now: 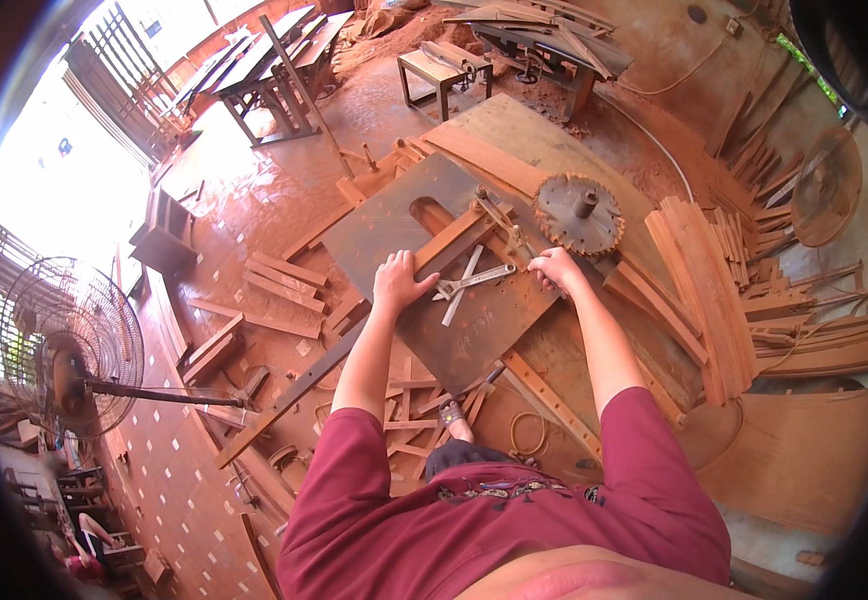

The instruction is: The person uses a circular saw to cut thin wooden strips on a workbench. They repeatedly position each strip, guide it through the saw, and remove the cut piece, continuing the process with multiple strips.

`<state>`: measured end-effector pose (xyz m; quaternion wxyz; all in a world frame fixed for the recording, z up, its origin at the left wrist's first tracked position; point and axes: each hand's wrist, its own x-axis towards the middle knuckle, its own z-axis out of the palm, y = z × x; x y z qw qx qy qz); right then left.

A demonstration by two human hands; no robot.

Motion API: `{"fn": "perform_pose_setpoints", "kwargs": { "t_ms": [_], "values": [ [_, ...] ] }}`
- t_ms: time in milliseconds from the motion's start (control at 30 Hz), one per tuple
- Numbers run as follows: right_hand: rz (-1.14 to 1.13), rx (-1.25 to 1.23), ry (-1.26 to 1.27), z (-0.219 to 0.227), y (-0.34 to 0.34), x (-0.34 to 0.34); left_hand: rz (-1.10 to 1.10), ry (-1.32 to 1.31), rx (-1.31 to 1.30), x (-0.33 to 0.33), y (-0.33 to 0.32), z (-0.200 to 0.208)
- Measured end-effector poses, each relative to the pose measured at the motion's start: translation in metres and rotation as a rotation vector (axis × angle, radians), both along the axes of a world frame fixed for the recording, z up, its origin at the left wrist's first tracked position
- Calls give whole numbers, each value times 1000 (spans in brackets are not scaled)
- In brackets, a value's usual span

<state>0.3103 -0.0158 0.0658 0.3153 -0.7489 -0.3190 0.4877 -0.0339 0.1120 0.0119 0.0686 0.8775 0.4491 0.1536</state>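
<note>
A flat dark metal saw-table plate (497, 335) lies in front of me. Across it runs a long wood-and-metal bar (451, 241). My left hand (403, 283) grips this bar, fingers over its far side and thumb stretched along the near side. My right hand (556, 271) is closed in a pinch beside a metal clamp fitting (517, 243); its fingers hide what they hold. Between the hands, an adjustable wrench (489, 276) lies crossed over a flat metal strip (456, 304). Past my right hand, a round toothed saw blade (561, 215) lies flat.
Planks (696, 295) are stacked on the right. Offcuts (289, 285) litter the floor at left. A standing fan (69, 375) is at far left. A small bench (438, 75) and a table piled with boards (554, 45) stand at the back. Another person shows at lower left.
</note>
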Motion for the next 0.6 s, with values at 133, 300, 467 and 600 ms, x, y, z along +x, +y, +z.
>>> {"fn": "perform_pose_setpoints", "kwargs": {
  "t_ms": [133, 300, 467, 600],
  "values": [
    [-1, 27, 11, -1, -2, 5, 70, 37, 85, 9, -8, 1],
    [-5, 89, 37, -4, -8, 8, 148, 84, 116, 18, -19, 0],
    [-3, 74, -38, 3, -30, 9, 192, 121, 79, 25, -45, 4],
    [0, 71, -11, 2, -63, 23, 200, 173, 20, 39, -72, 9]
  ]
}}
